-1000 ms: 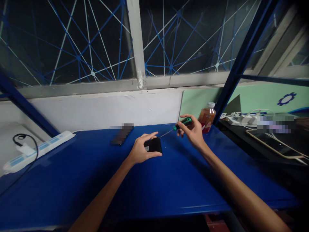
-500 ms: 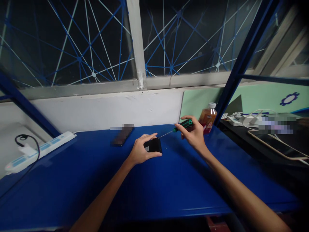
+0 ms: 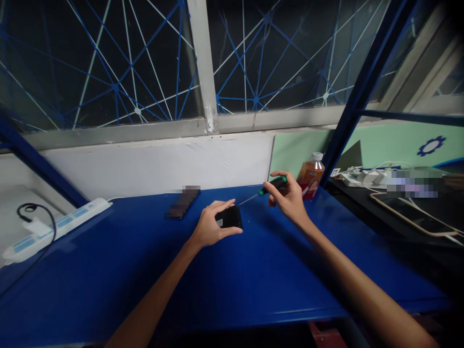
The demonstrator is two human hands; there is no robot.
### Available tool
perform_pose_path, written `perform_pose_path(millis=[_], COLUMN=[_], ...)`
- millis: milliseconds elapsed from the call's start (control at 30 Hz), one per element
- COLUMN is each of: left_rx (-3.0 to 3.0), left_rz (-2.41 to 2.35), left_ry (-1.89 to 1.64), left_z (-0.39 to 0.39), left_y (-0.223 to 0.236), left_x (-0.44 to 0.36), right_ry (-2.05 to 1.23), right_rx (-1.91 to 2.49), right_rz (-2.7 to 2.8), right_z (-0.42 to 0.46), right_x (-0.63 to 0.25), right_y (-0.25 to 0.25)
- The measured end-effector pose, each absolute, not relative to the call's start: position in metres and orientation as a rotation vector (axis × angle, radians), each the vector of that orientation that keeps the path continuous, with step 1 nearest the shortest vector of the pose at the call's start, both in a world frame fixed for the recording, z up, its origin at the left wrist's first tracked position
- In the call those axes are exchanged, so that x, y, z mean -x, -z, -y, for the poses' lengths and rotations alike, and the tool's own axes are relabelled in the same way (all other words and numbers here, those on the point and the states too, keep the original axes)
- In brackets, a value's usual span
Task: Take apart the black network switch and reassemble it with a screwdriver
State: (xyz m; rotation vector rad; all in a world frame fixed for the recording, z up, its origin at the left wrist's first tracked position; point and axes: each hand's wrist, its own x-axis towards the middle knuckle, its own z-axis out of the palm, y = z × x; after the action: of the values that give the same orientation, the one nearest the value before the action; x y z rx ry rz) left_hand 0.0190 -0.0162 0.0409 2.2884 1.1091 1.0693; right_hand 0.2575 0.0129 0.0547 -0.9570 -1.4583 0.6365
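Note:
My left hand (image 3: 210, 224) is closed around a small black box-shaped device (image 3: 231, 217) with a pale label on it, holding it at the blue tabletop. Its thumb lies along the near side and its fingers along the far side. In my right hand (image 3: 289, 197) is a screwdriver (image 3: 272, 186) with a green and black handle, gripped between thumb and fingers. The thin shaft slants down to the left, and its tip meets the far right corner of the device. Whether the tip sits in a screw is too small to tell. A few tiny specks lie just right of the device.
A dark phone-like slab (image 3: 183, 203) lies behind my left hand. The white power strip (image 3: 58, 229) with a black cable is at the left. A drink bottle (image 3: 311, 176) stands behind my right hand. On the black surface at right are a phone (image 3: 413, 215) and white cables.
The screwdriver's tip has come slightly closer to the device's corner, with my right hand's fingers shifted a little on the handle. My left hand keeps its hold. The whole view has shifted slightly.

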Motion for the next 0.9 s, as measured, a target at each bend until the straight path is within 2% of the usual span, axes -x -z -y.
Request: perform_pose_path(millis=[233, 900], left_rx=[-2.283, -2.565], left_rz=[-1.144, -1.32], left_ry=[-1.087, -0.657], left_z=[0.016, 0.005], left_y=[-0.043, -0.009], left_x=[-0.016, -0.018], right_ry=[-0.77, -0.066], right_rx=[0.855, 1.226], right_rz=[1.464, 1.78], right_z=[-0.013, -0.019], right_x=[-0.254, -0.26], right_y=[-0.057, -0.044])
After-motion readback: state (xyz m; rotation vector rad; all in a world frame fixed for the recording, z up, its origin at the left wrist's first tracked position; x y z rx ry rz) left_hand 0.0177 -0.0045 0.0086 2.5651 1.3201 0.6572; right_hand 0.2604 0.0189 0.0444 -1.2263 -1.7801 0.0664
